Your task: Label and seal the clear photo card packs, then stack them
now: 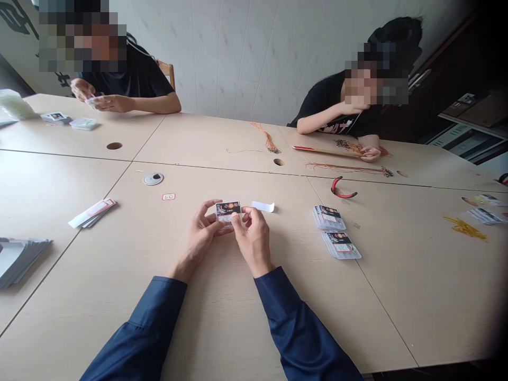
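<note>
Pretty tidy edge grip here: the left hand [204, 233] and right hand [252, 241] both pinch a small black-and-white printed card [228, 211] by its sides, keeping its face clear, right over the middle of the counter [397, 296], just left of a white paper strip [262, 206].

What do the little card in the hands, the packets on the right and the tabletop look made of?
The card looks like printed card, faintly glossy, though it is small. The packets seem clear plastic, with pale shine around printed inserts. The tabletop looks like smooth pale laminate with a soft sheen.
</note>
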Demonstrator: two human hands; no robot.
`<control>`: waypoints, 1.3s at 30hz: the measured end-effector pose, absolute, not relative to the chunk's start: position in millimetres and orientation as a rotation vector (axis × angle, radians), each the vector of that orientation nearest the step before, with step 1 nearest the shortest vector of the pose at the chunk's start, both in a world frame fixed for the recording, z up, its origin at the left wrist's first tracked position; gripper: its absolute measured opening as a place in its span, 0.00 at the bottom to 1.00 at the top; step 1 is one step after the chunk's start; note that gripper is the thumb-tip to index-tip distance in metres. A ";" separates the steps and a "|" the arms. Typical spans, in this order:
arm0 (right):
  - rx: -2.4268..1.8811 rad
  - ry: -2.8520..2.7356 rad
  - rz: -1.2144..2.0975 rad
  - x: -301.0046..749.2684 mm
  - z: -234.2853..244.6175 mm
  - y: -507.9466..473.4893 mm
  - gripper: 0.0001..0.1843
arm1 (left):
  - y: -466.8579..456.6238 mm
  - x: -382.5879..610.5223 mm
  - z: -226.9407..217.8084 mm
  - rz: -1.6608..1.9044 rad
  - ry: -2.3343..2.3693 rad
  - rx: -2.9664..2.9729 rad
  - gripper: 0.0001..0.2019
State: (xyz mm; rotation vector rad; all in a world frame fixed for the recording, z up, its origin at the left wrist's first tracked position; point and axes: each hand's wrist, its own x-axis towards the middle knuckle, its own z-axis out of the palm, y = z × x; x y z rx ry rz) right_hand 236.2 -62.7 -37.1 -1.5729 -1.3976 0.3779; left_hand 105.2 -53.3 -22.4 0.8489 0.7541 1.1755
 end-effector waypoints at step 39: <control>-1.538 -1.391 0.414 235.7 -36.9 -62.5 0.12 | -50.5 106.2 -25.2 1.197 0.852 0.862 0.26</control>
